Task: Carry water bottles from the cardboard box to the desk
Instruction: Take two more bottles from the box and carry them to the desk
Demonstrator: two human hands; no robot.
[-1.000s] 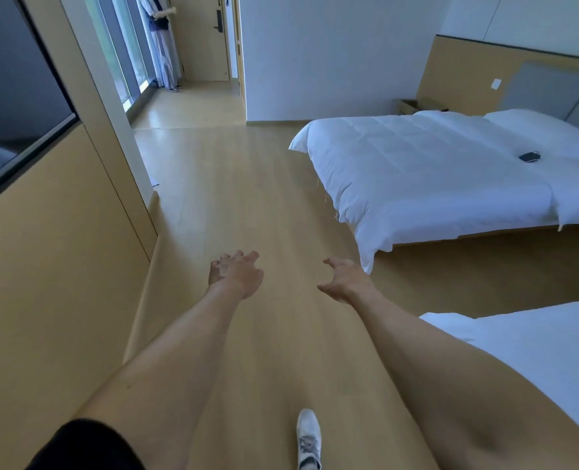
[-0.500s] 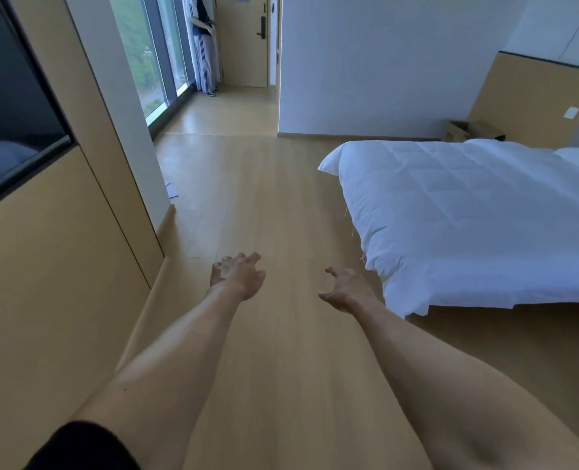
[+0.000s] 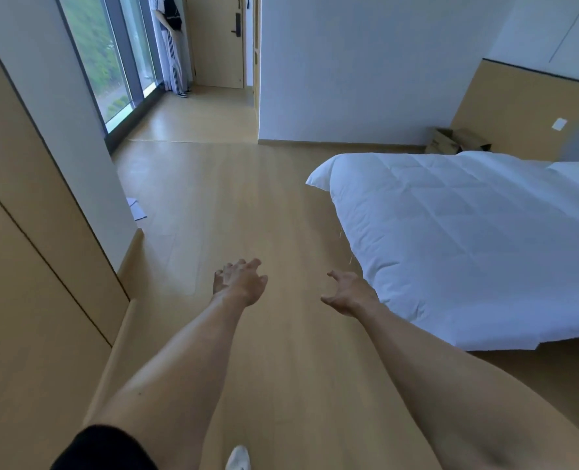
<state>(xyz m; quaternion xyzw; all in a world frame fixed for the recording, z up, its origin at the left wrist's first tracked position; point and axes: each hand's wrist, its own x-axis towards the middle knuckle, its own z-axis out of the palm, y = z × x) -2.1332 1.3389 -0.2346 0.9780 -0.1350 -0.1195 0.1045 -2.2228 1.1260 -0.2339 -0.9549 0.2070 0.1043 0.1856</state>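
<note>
Head view: two empty hands, left hand (image 3: 240, 282), right hand (image 3: 348, 293), one cardboard box (image 3: 456, 141)

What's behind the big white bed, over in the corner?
An open cardboard box sits on the floor behind the bed, by the wall. The bed hides its lower part, and its inside cannot be seen.

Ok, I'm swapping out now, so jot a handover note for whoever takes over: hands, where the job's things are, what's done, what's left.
Left hand: open, holds nothing, stretched out over the wooden floor.
Right hand: open, holds nothing, beside the corner of the bed.
Cardboard box: open on the floor in the far corner, behind the bed, against the wall. Its contents cannot be seen.
Water bottles and desk: none in view.
Done: cannot tell from this view.
Left: reach the box, take bottles, carry them to the desk.
</note>
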